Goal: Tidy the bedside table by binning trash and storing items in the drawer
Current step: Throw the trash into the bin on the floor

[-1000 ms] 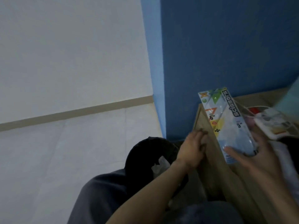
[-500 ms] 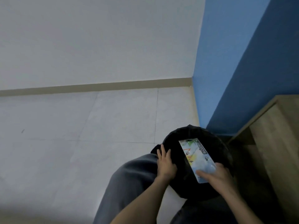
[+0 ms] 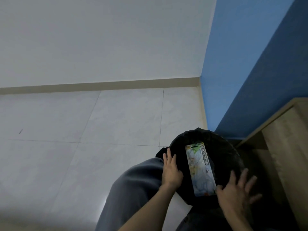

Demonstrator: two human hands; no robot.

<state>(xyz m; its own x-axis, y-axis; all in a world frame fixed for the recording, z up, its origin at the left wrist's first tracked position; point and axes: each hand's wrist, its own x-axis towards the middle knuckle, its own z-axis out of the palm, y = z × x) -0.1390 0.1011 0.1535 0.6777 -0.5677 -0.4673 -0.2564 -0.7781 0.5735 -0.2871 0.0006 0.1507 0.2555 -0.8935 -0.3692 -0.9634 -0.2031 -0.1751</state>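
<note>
Your right hand (image 3: 236, 195) has let go of the pack (image 3: 200, 169). Half a second ago its fingers pinched the near end; now they are spread and straight, fanned over the near rim of the bin (image 3: 228, 147), with the thumb just beside the pack's near corner. You cannot tell whether the thumb touches it.

The pack now lies inside the mouth of the bin, lengthwise, its far end pointing away from your fingertips, between your two hands. One second ago it was up at the bedside surface (image 3: 286, 130); it has since travelled to the bin.

Your left hand (image 3: 171, 170) rests on the left rim as it did half a second ago, fingers straight and pressed together, steadying the liner.

Judgement: this item counts as binned. The next step likely calls for a return to the bedside surface, whose top is out of view here.

Count:
- Bin: one.
- Pack: one.
- Hands: two, both empty.
- Other trash in the bin: none visible; the interior is dark.
</note>
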